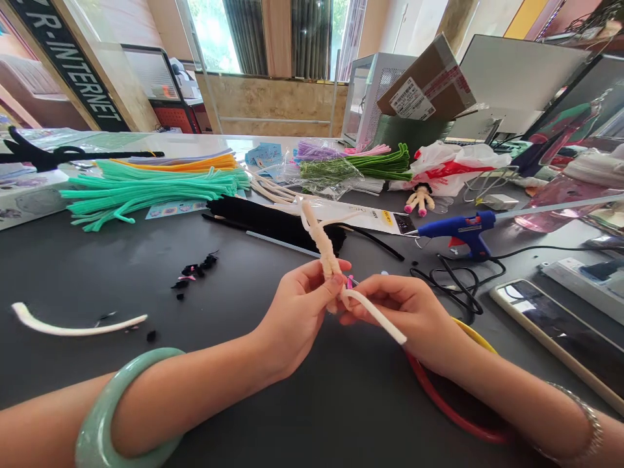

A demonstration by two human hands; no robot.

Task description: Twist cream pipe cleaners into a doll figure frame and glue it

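Observation:
My left hand [292, 315] grips a cream figure twisted from pipe cleaners [320, 239] between thumb and fingers, above the middle of the dark table. The figure leans up and away, with thin loose ends near its top. At its lower end my right hand [414, 315] is closed, fingertips pinched together against the work. A loose cream pipe cleaner tail [380, 316] runs out from there across the right fingers. A small pink bit [350, 281] shows between the two hands. Exactly what the right fingertips pinch is partly hidden.
Behind lie turquoise pipe cleaners [156, 188], black ones [273, 224] and green ones [385, 164]. A small doll [419, 198] and a blue glue gun [458, 229] sit right, near a phone [560, 331]. Left are a cream strip [78, 330] and black scraps [195, 270]. Red curved handle [448, 409] lies under my right forearm.

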